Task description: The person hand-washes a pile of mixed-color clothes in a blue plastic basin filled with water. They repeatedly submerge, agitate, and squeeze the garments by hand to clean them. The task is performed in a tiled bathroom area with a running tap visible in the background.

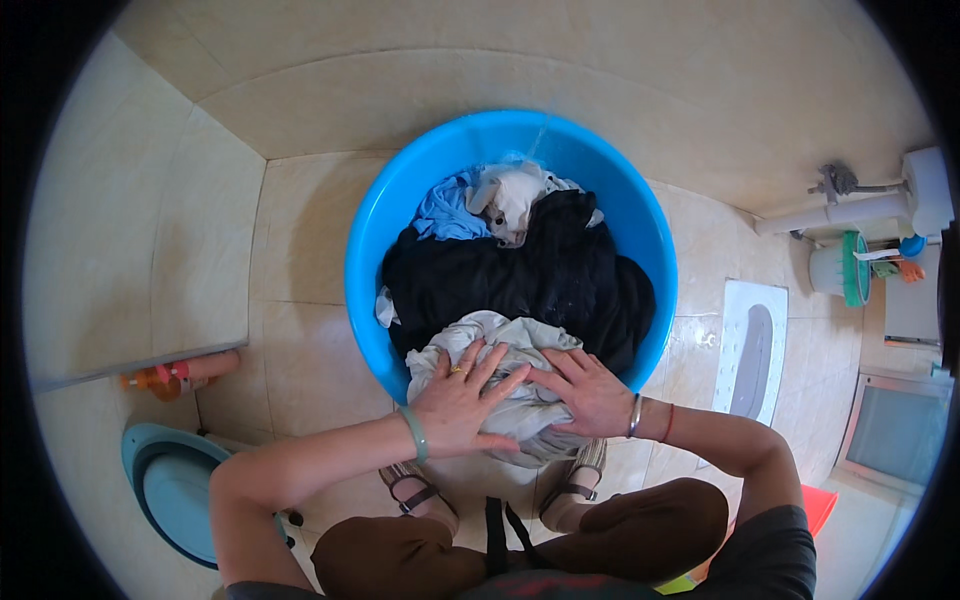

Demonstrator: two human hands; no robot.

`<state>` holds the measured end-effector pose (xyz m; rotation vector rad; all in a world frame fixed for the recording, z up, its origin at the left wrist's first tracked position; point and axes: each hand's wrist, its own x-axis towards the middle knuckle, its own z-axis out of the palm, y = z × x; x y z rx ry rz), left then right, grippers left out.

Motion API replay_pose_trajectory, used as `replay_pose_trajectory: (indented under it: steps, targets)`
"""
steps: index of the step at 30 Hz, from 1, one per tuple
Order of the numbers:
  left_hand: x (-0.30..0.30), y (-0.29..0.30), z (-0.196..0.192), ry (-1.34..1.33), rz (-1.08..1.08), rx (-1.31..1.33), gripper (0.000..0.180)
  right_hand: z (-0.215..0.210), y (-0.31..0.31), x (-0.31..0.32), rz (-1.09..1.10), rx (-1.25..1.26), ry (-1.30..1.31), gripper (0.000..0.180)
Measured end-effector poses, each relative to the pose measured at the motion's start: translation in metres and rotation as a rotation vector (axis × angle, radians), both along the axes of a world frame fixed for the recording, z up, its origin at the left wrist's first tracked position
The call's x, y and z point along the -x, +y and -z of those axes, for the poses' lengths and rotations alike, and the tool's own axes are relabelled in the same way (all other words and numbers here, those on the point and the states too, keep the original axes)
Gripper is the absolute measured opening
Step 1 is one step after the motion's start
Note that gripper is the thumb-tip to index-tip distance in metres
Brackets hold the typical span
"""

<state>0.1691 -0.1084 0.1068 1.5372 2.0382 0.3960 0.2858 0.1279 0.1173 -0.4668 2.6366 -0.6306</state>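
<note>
A big round blue tub [660, 270] stands on the floor in front of me, filled with laundry. Bunched over its near rim is a wet white cloth garment [500, 340]. My left hand [462, 405] lies on that garment with the fingers spread, a ring on one finger. From the other side my right hand [585, 392] presses on the same garment, fingers stretched out and flat. The fingertips of the two hands come close together. Behind the white garment lies a large black garment [500, 280]. Farther back are a light blue cloth [450, 210] and a crumpled white cloth [518, 195].
A squat toilet [758, 350] is set in the tiled floor to the right. Beyond it stands a bucket [838, 272] with a green rim, under a pipe. At the left are a blue-grey basin [175, 490] and pinkish bottles [205, 367]. A tiled wall rises behind the tub.
</note>
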Motion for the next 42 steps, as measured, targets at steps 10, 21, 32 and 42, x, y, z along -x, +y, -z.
replay_pose_trajectory:
  steps: [10, 21, 32, 42]
  targets:
    - [0.016, 0.030, 0.089, 0.159, 0.106, 0.276, 0.071, 0.088, -0.011, 0.045, 0.021, -0.006, -0.102, 0.055]
    - [0.022, 0.024, 0.079, 0.063, 0.002, 0.178, 0.062, 0.105, -0.011, 0.036, 0.266, 0.164, 0.074, 0.037]
    - [0.010, 0.006, 0.005, -0.348, -0.108, 0.212, 0.125, 0.035, -0.006, -0.023, 0.189, 0.033, 0.036, 0.102]
    - [0.014, 0.000, -0.026, -0.230, -0.374, -0.302, 0.134, -0.036, -0.012, 0.045, 0.656, 0.851, -0.003, 0.073]
